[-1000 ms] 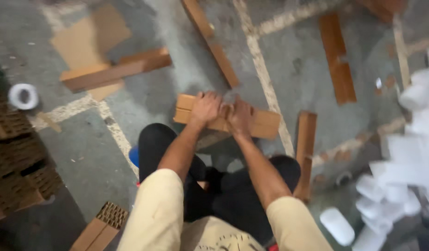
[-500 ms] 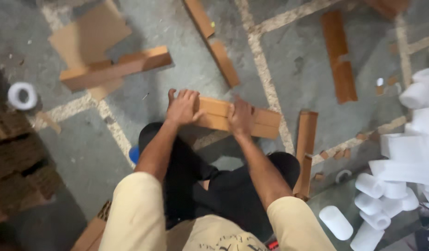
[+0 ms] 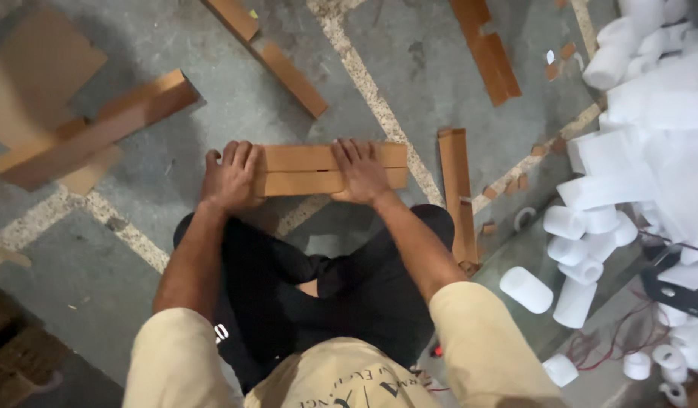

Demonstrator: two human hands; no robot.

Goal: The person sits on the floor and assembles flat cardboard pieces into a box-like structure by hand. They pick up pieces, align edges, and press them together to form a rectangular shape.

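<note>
Both hands press flat on a folded cardboard strip [image 3: 318,170] lying on the floor: left hand [image 3: 232,175] at its left end, right hand [image 3: 362,172] mid-strip (fingers spread, not gripping). The fold looks made but not yet let go; other strips [image 3: 292,69] lie scattered nearby

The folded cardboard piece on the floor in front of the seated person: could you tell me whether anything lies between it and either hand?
Nothing visible does. The left hand rests flat on the left end of the folded cardboard piece, and the right hand presses on its right half.
</note>
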